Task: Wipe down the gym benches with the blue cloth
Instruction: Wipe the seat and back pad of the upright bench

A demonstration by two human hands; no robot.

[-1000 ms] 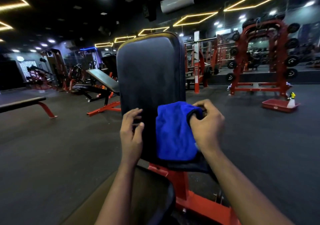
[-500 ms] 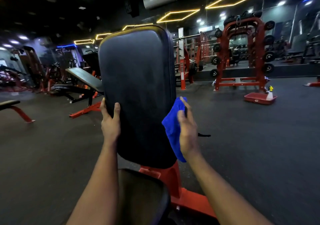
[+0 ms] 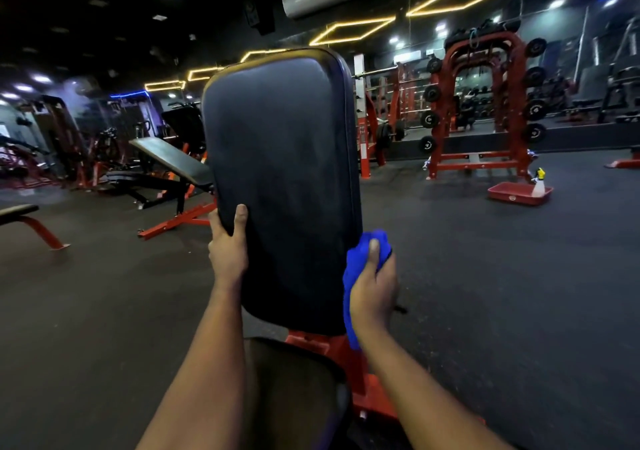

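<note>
On the right hand [image 3: 372, 288] the fingers and thumb are curled round the bunched cloth [image 3: 350, 325]. They hold it against the pad's right edge, low down, with a tail hanging toward the bottom right corner. The left hand [image 3: 228, 247] grips the opposite left edge, thumb flat on the front face and fingers hidden behind.

The step in hand looks like wiping the side of the upright pad [image 3: 284, 172] while the other hand steadies it. The next move probably calls for a firm stroke up that edge to the rounded top corner, keeping the brace so the pad does not rock.

The cloth is soft, plush and bright blue. The pad is a tall rounded rectangle of smooth, faintly glossy black vinyl with a piped seam, on a red painted steel frame [image 3: 343, 349]. Another bench [image 3: 173, 162] stands well apart on the dark floor, so much of the task likely remains.
</note>
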